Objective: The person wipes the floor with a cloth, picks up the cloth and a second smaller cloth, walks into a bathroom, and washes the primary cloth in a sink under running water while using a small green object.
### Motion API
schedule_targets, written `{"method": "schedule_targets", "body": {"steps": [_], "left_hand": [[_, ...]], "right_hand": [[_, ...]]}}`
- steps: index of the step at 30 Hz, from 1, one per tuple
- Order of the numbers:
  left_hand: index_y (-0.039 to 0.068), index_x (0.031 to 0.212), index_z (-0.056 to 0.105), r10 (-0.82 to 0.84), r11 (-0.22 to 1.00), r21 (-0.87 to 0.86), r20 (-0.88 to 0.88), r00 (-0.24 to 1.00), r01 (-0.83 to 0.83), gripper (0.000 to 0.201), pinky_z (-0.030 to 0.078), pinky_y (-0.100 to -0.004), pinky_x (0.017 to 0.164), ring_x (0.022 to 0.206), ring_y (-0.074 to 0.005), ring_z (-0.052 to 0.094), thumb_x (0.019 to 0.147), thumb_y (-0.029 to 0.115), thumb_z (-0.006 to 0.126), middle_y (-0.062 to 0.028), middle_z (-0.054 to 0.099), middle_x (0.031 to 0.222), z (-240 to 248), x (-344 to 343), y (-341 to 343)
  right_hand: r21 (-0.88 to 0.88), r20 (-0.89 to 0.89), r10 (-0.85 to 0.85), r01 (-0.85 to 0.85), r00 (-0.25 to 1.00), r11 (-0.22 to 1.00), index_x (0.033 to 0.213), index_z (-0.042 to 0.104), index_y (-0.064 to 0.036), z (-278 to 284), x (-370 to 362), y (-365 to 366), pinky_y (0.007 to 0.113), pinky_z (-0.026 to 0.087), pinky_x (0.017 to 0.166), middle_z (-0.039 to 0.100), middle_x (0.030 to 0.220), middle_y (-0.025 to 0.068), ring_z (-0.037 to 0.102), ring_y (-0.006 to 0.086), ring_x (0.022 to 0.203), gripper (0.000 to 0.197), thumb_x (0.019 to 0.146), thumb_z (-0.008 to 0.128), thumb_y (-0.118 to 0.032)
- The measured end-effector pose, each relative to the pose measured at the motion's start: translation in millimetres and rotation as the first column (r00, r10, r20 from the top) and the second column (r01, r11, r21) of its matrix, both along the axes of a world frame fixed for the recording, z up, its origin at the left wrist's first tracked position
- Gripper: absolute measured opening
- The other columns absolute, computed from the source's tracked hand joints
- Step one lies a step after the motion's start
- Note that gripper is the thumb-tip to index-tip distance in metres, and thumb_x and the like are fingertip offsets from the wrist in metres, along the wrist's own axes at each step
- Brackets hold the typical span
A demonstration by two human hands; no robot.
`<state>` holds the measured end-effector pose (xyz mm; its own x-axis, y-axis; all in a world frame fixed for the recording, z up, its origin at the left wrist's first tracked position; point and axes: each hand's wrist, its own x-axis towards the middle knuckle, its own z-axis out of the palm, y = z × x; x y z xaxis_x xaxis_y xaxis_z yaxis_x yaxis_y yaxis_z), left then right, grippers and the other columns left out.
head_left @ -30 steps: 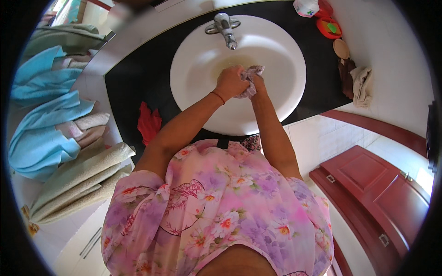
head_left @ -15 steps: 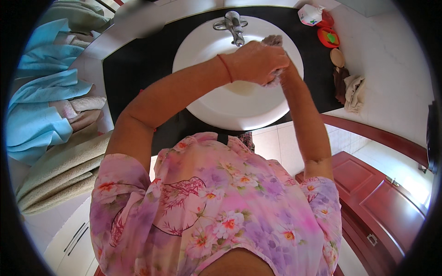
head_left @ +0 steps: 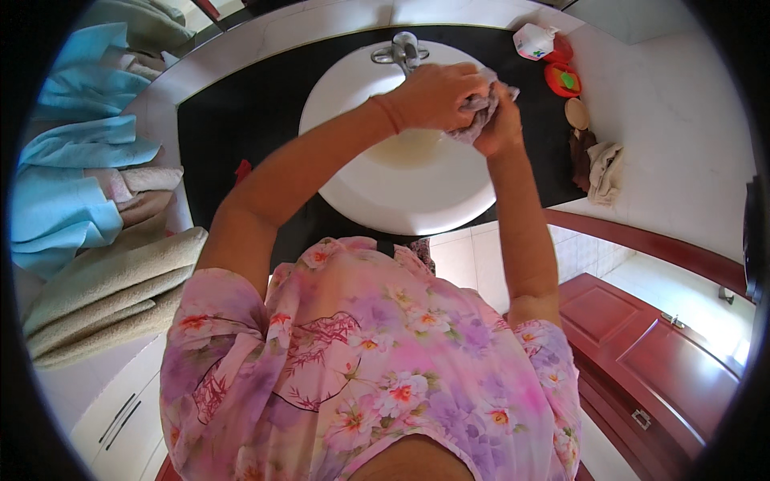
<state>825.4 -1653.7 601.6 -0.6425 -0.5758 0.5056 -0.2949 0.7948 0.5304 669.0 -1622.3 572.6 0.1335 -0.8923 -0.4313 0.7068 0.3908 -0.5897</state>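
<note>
Over the right part of a white oval washbasin (head_left: 417, 200), my two hands hold a wet-looking greyish, crumpled cloth (head_left: 480, 116). My left hand (head_left: 439, 96) reaches across from the left, its fingers closed around the near side of the bunch. On the other side, my right hand (head_left: 504, 127) grips the cloth with bent fingers, partly hidden by its folds. Just behind my left hand rises a chrome faucet (head_left: 406, 53). A little cloudy water (head_left: 405, 152) lies in the bottom of the basin.
Around the basin runs a black countertop (head_left: 241, 104). At its right end are a white bottle (head_left: 531, 42), a red dish (head_left: 561, 78), a tan oval object (head_left: 576, 114) and a beige cloth (head_left: 605, 172). Blue towels (head_left: 64, 200) hang at left; a red-brown door (head_left: 642, 345) stands lower right.
My hands have come slightly apart, and my right hand has turned so its fingers show. More of the crumpled cloth is visible between them. The whole view has shifted a little.
</note>
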Motion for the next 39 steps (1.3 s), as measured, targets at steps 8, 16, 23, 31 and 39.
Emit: {"method": "schedule_targets", "body": {"steps": [8,16,23,31,39], "left_hand": [[0.003,0.105,0.058,0.348,0.425,0.845,-0.484,0.803,0.326,0.029,0.043,-0.0243,0.078,0.086,-0.0083,0.050,0.087,0.025,0.055,-0.0002,0.055,0.098,-68.7,11.2,15.0],[0.008,0.131,0.034,0.809,0.027,0.997,-0.064,0.584,0.071,0.059,0.045,-0.0323,0.089,0.101,-0.0223,0.053,0.080,0.015,0.063,-0.0116,0.047,0.120,-79.3,-8.8,33.3],[0.007,0.125,0.039,0.818,0.089,0.814,-0.388,0.425,0.573,0.061,0.045,-0.0326,0.087,0.101,-0.0231,0.053,0.070,0.010,0.065,-0.0110,0.049,0.118,-81.1,-27.3,46.2],[0.008,0.087,0.057,0.362,0.921,0.312,-0.458,0.812,-0.234,0.033,0.047,-0.0361,0.077,0.085,-0.0315,0.056,0.056,0.008,0.068,-0.0099,0.059,0.088,-61.4,-23.9,62.4],[0.015,0.071,0.059,0.081,0.952,-0.267,-0.244,0.966,-0.148,0.028,0.045,-0.0367,0.072,0.077,-0.0216,0.055,0.052,0.030,0.073,-0.0024,0.054,0.078,-21.5,-23.4,70.2]], "right_hand": [[0.035,-0.039,-0.147,0.149,0.988,0.988,0.119,0.046,-0.0028,-78.2,-7.9,22.8,0.041,0.043,0.095,0.055,0.112,0.0134,0.055,0.0272,0.104,0.033,0.087,0.044,-0.009],[-0.277,-0.149,-0.535,0.484,0.831,0.830,0.110,0.047,-0.0005,-73.2,14.3,9.4,0.040,0.051,0.084,0.057,0.103,0.0139,0.060,0.0271,0.093,0.035,0.076,0.048,0.008],[-0.135,-0.017,-0.584,0.577,0.811,0.805,0.112,0.048,0.0028,-72.6,28.8,8.2,0.038,0.052,0.081,0.058,0.103,0.0141,0.061,0.0272,0.092,0.031,0.082,0.045,0.000],[-0.335,-0.321,-0.306,0.195,0.896,0.922,0.120,0.045,-0.0024,-99.7,26.8,22.4,0.034,0.048,0.086,0.053,0.114,0.0114,0.054,0.0224,0.105,0.034,0.090,0.043,-0.018],[-0.084,-0.167,-0.175,0.163,0.970,0.983,0.122,0.043,-0.0051,-94.0,-1.1,43.5,0.036,0.045,0.090,0.051,0.118,0.0108,0.051,0.0226,0.108,0.039,0.091,0.039,-0.027]]}}
